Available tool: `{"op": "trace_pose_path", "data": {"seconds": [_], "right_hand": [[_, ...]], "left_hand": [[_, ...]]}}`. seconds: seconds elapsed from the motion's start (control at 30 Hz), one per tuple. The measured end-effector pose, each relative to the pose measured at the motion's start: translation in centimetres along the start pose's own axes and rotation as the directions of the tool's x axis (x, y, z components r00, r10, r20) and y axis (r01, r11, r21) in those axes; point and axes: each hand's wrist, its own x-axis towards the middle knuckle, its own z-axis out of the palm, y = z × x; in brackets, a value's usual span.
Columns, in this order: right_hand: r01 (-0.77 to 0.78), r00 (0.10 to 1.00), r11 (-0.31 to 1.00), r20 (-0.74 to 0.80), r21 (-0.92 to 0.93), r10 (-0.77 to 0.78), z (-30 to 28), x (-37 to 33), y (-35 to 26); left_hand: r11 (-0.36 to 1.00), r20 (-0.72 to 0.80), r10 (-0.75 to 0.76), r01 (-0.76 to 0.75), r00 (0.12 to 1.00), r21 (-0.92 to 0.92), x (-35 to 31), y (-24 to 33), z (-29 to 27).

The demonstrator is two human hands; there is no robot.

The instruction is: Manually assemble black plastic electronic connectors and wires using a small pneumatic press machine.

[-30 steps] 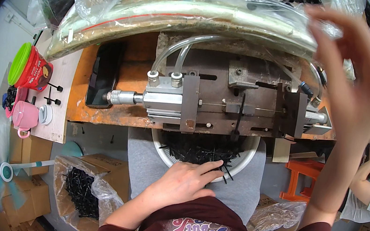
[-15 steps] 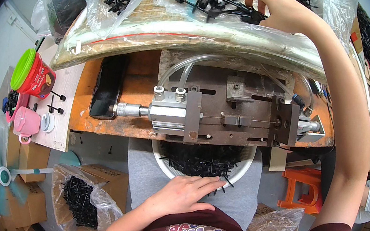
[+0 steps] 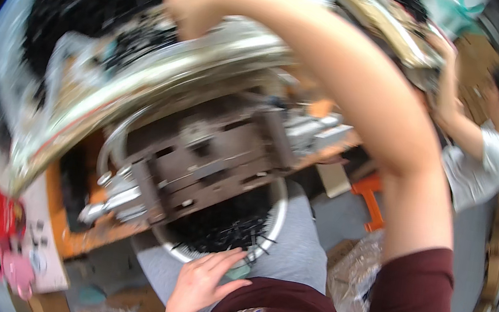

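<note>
My right hand (image 3: pixel 193 11) is stretched out over the far, plastic-covered tray (image 3: pixel 170 84). It sits at a pile of small black plastic parts (image 3: pixel 144 42) with thin stems. Its fingers are smeared by motion and partly turned away, so a grip cannot be made out. My left hand (image 3: pixel 203 280) lies with fingers extended at the near rim of a white round basket (image 3: pixel 281 215) on my lap. Black stemmed parts (image 3: pixel 220 225) fill that basket. Between the hands stands a brown metal fixture (image 3: pixel 214 160) with silver pneumatic cylinders (image 3: pixel 119 198).
A dark phone-like slab (image 3: pixel 73 185) lies on the orange bench top (image 3: pixel 85 238). To the left are a red tub (image 3: pixel 8 218) and a pink cup (image 3: pixel 18 272). An orange stool (image 3: pixel 370 205) is at the right, and another person (image 3: pixel 480 150) works beyond it.
The whole view has tilted and blurred. My right hand has moved left across the tray, deeper along the black pile. My left hand stays by the basket rim.
</note>
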Motion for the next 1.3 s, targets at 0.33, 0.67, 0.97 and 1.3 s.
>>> {"op": "trace_pose_path", "data": {"seconds": [0.33, 0.67, 0.97, 1.3], "right_hand": [[-0.150, 0.981, 0.988, -0.132, -0.038, 0.144, 1.9, 0.4, -2.5], [-0.188, 0.975, 0.981, -0.114, 0.042, 0.192, 3.2, 2.6, 1.8], [0.037, 0.834, 0.346, -0.220, 0.937, 0.505, -0.7, -2.6, 4.8], [0.339, 0.917, -0.212, -0.272, 0.916, 0.291, 3.9, -15.9, -6.5]], "left_hand": [[0.999, 0.046, 0.028, -0.026, 0.999, -0.048, 1.0, 1.7, 1.4], [0.999, 0.073, 0.025, -0.023, 0.997, -0.027, 0.5, 1.8, 1.4], [0.998, 0.030, 0.049, -0.050, 0.998, 0.036, 1.2, 2.0, -0.5], [0.985, -0.652, 0.167, -0.150, 0.739, 0.083, 3.8, 4.7, -6.2]]}}
